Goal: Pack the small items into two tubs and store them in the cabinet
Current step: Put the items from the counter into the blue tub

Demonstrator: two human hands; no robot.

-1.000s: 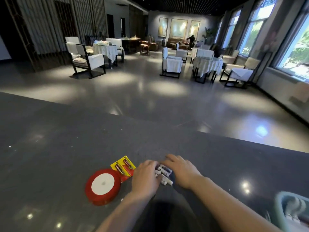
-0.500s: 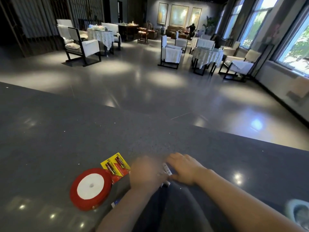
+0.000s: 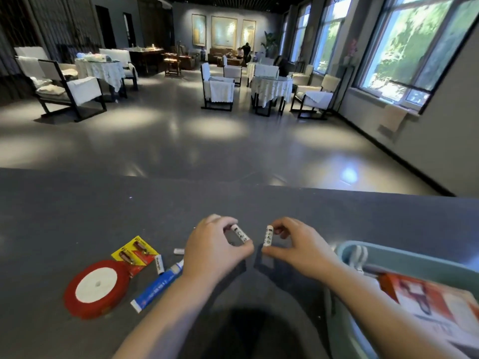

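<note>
We pinch one white battery (image 3: 241,235) in our left hand (image 3: 212,251) and another (image 3: 268,236) in our right hand (image 3: 298,248), lifted off the worktop (image 3: 77,203) just left of the blue tub (image 3: 404,260), apparently ready to drop in.

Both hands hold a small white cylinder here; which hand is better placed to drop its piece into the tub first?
The right hand. Its white cylinder is nearer the blue tub, which sits just to its right. The left hand with its own cylinder would have to cross over the right hand.
</note>
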